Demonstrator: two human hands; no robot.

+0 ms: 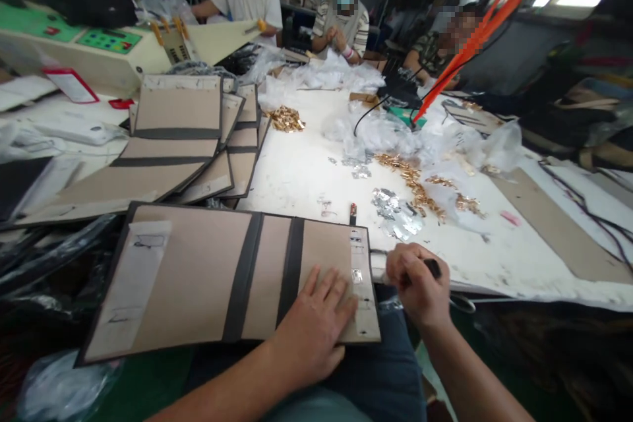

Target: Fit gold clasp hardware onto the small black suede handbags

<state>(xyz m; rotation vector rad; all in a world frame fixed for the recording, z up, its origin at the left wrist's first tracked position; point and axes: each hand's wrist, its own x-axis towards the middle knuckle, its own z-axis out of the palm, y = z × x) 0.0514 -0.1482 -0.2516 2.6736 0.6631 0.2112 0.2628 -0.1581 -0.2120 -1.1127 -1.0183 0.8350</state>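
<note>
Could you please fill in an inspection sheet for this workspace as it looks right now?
Surface: white table, marked and crowded.
Job's things: brown card panel with black strips at the near edge; white strip along its right side; dark-handled tool.
Clutter: gold fittings, plastic bags, stack of panels on the left.
Hands: left hand flat on the card panel beside the white strip; right hand closed round the dark-handled tool.
Cables: black cables on the table's right; orange lines slanting down from above.
Surroundings: machine with a green control panel at far left; people at work across the table.
</note>
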